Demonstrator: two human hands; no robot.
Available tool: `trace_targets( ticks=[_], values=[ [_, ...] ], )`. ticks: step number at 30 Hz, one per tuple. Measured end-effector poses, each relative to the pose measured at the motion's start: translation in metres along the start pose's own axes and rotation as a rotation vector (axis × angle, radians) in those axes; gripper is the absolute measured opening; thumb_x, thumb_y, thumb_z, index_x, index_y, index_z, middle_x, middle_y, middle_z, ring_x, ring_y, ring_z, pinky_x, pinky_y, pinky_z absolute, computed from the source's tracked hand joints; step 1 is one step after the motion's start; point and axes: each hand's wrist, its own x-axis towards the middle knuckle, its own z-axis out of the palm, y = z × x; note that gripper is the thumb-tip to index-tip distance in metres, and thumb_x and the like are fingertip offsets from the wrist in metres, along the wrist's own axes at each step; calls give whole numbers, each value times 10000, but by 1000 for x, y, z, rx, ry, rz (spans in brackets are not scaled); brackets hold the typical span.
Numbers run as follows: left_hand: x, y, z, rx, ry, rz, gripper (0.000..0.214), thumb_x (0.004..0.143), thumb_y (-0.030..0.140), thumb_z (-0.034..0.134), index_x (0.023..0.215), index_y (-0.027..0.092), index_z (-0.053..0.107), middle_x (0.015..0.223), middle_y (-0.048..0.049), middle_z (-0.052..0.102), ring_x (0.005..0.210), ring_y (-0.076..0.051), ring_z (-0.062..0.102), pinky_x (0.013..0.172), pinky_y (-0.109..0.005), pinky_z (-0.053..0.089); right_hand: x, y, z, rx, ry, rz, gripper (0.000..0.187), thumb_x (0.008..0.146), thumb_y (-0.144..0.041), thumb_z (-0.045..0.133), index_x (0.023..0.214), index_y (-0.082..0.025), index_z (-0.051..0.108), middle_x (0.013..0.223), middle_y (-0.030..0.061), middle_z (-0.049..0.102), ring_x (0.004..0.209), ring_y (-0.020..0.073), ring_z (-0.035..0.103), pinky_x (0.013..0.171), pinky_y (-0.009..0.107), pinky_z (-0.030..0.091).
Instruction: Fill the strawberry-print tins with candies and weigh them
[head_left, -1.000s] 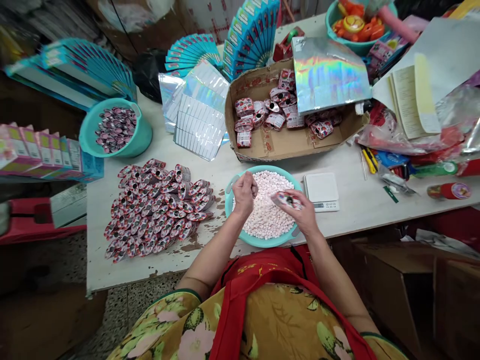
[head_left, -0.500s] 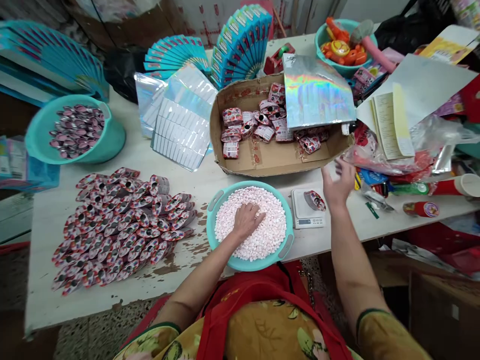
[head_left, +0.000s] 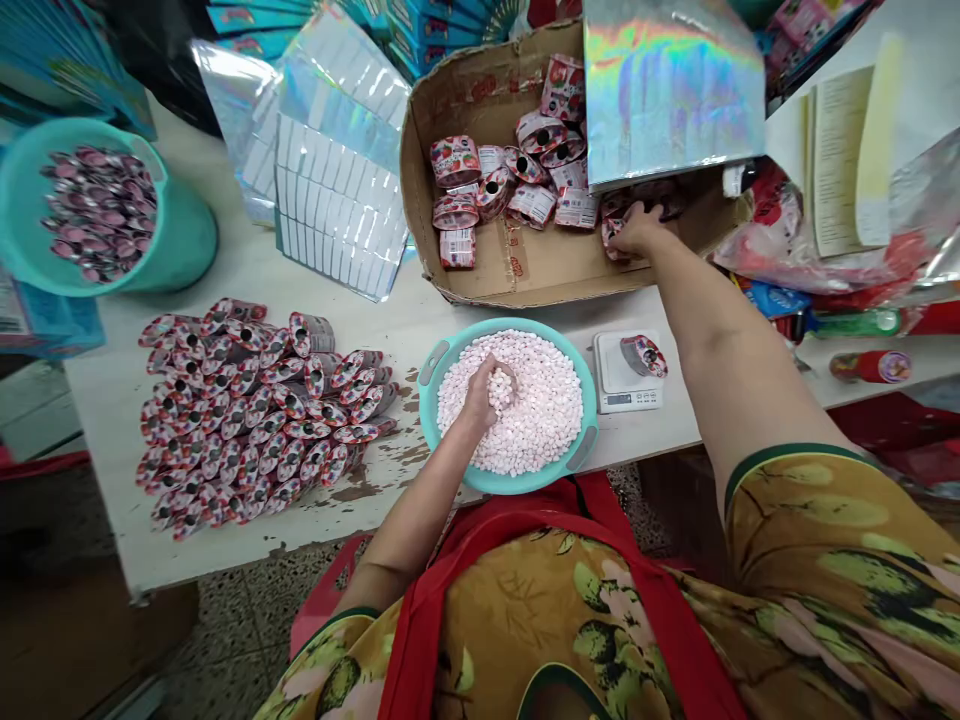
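Note:
My left hand [head_left: 480, 395] is cupped in a turquoise basin [head_left: 433, 430], its fingers curled round a handful of small pale pink candies [head_left: 540, 400]. More of these candies fill the basin. My right hand [head_left: 641, 230] reaches into a cardboard box [head_left: 495, 285], near its right end. Its fingers close on a small printed container [head_left: 613, 240] with red and pink pictures; part of that container is hidden. Several similar containers [head_left: 531, 200] lie loose in the box. One more container [head_left: 643, 355] lies on a white digital scale [head_left: 628, 385], right of the basin.
Rows of similar open-topped containers [head_left: 255, 420] cover the table's left part. Behind them stands a turquoise bucket [head_left: 187, 240] of small shiny pink-and-silver pieces. Silvery label sheets [head_left: 337, 200] lie left of the box, and a holographic sheet [head_left: 667, 100] overhangs its right side.
My right hand has moved from beside the box into it, onto a container. My left hand has gone from lying on the candies to scooping up a handful. The view has tilted down.

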Motion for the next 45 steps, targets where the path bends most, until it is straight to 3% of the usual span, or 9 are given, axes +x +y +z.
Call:
trace_targets(
  ticks=[3,5,9,13,15,19,23,26,45],
  values=[
    [-7,11,0,-124,-3,-29,406,819,556,659,697,180,563,623,-10,597,466,-103,557,401,-190,389,-47,-10,-40,357,-224,162,348,876,-279,683,1062,8,620,1160,180,631,1101,262,644,916,482,511],
    [-7,15,1,-186,-3,-51,386,835,555,635,741,186,570,679,-21,638,498,-109,584,419,-196,417,-92,-12,-68,622,-238,146,301,931,-306,602,1048,-33,648,1107,152,684,1057,257,672,830,461,547],
    [1,15,6,-248,38,-191,348,824,503,670,752,186,547,651,-1,610,471,-80,546,409,-176,388,-196,-23,-94,927,-98,75,671,988,-462,173,1034,-17,674,1284,159,652,1115,209,654,792,407,500],
    [-10,26,16,-231,7,-242,326,829,441,661,702,190,497,547,37,502,373,-58,427,337,-174,246,-275,-49,-56,1209,-213,-66,651,685,-528,754,1234,-192,659,1273,117,695,1059,270,694,812,415,601],
    [-26,39,23,-210,-18,-192,325,858,422,621,677,190,483,520,35,480,353,-61,398,328,-181,221,-303,-63,-24,1130,-249,-64,645,635,-475,817,1198,-190,681,1171,99,734,1029,272,698,847,424,594],
    [-59,55,42,-171,-105,24,361,877,450,607,660,187,487,536,23,479,378,-70,418,342,-192,242,-342,-86,30,882,-211,-143,458,739,-444,735,1127,-203,712,1155,64,733,1080,252,675,986,415,525],
    [-66,48,53,-102,-32,312,422,830,514,671,654,186,471,644,7,539,544,-94,563,489,-212,434,-361,-100,51,736,-123,-286,391,713,-318,681,1086,-208,717,1109,67,727,1062,248,670,993,386,508],
    [-60,40,53,-73,57,423,432,802,528,697,665,193,460,655,21,524,607,-115,610,569,-235,484,-364,-105,54,653,-95,-302,408,699,-270,665,1100,-215,713,1129,75,722,1076,260,673,979,384,516],
    [-46,43,55,-58,53,500,514,793,590,738,621,172,493,609,21,555,546,-81,563,565,-212,457,-364,-118,42,447,-13,-203,371,760,-332,686,1114,-219,690,1085,65,751,919,256,697,846,356,518]
  ],
)
